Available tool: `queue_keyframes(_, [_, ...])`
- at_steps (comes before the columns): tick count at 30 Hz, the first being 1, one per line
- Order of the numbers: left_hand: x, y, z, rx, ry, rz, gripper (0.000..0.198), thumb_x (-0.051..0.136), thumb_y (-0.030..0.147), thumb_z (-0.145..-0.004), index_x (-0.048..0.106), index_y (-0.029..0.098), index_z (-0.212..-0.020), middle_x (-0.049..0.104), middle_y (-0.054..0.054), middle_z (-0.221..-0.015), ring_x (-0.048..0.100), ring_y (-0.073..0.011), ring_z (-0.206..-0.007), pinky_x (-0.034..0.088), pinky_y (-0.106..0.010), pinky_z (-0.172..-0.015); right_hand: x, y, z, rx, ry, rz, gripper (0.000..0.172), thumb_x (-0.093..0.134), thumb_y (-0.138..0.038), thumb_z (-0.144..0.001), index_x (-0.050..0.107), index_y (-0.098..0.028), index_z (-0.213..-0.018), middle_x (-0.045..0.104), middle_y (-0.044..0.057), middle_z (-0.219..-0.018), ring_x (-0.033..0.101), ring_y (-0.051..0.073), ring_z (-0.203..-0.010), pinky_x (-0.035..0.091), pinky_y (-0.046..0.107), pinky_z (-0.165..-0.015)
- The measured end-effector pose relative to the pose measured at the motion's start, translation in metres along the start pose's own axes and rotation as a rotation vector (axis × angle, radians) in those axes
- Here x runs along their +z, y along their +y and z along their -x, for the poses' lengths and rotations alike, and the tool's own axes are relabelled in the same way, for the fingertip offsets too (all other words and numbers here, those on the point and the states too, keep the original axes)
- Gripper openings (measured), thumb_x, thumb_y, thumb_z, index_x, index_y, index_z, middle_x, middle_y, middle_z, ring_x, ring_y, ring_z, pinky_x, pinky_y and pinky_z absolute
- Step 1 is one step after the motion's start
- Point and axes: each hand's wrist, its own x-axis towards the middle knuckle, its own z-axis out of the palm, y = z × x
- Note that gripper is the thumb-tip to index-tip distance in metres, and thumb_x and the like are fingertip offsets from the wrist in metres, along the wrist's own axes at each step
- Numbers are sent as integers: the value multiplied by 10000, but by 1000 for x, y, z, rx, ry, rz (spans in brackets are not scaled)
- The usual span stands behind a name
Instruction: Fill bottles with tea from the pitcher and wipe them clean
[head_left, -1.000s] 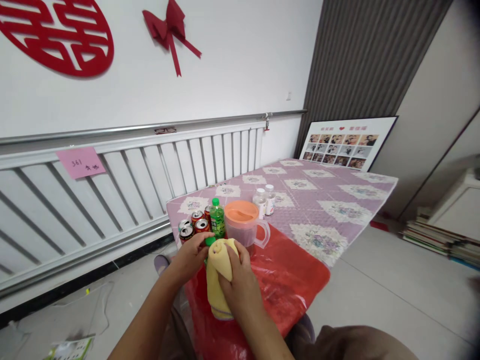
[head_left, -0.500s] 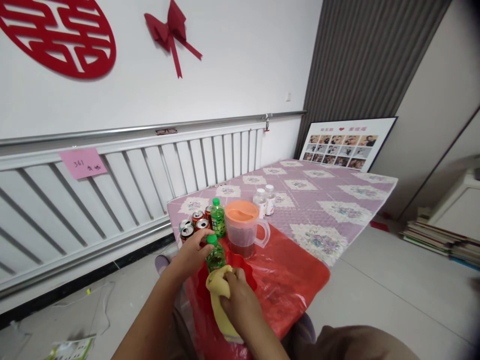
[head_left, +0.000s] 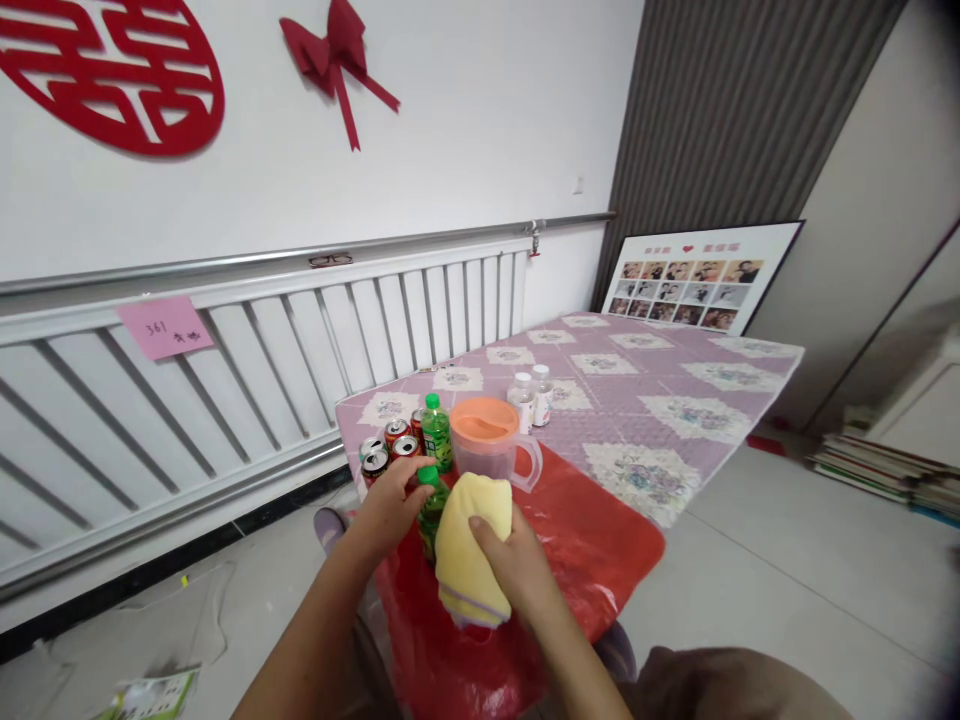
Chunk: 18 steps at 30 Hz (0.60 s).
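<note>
My left hand is closed round the top of a green drink bottle, its fingers at the green cap. In my right hand is a folded yellow cloth, raised beside the bottle and covering part of its right side. The bottle stands upright over the red plastic sheet; the red dish around its base is mostly hidden by the cloth and hands. Just behind is a clear pitcher with an orange lid. A second green bottle stands to its left.
Several drink cans stand behind my left hand. Two small white-capped bottles are beyond the pitcher on the purple flowered tablecloth. A white radiator runs along the wall. A photo board leans at the far end.
My right hand has lifted the yellow cloth up and to the right, and it now hides the pitcher's lower part. My left hand stays at the bottle's cap.
</note>
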Motion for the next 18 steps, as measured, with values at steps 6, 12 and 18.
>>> queue_keyframes(6, [3, -3, -3, -24, 33, -16, 362, 558, 199, -792, 601, 206, -1151, 646, -64, -1090, 603, -204, -927, 481, -341, -862, 10, 7, -12, -59, -77, 93, 403, 516, -304, -802, 625, -153, -1159, 711, 107, -1045, 678, 259, -916, 532, 366, -795])
queue_keyframes(12, [2, -2, -6, -85, 86, -31, 335, 542, 221, -800, 576, 209, -1133, 636, -26, -925, 587, -172, -773, 476, -303, -737, 8, 30, -8, -47, -113, 200, 210, 574, -169, -710, 710, -161, -869, 719, 101, -884, 670, 255, -853, 504, 372, -839])
queue_keyframes(18, [3, 5, -9, -130, 91, -43, 239, 570, 278, -785, 583, 211, -1014, 580, 40, -692, 553, -150, -624, 417, -263, -604, 9, 6, -7, -96, -2, 186, 304, 549, -258, -784, 669, -148, -1040, 676, 137, -1021, 637, 273, -982, 490, 392, -895])
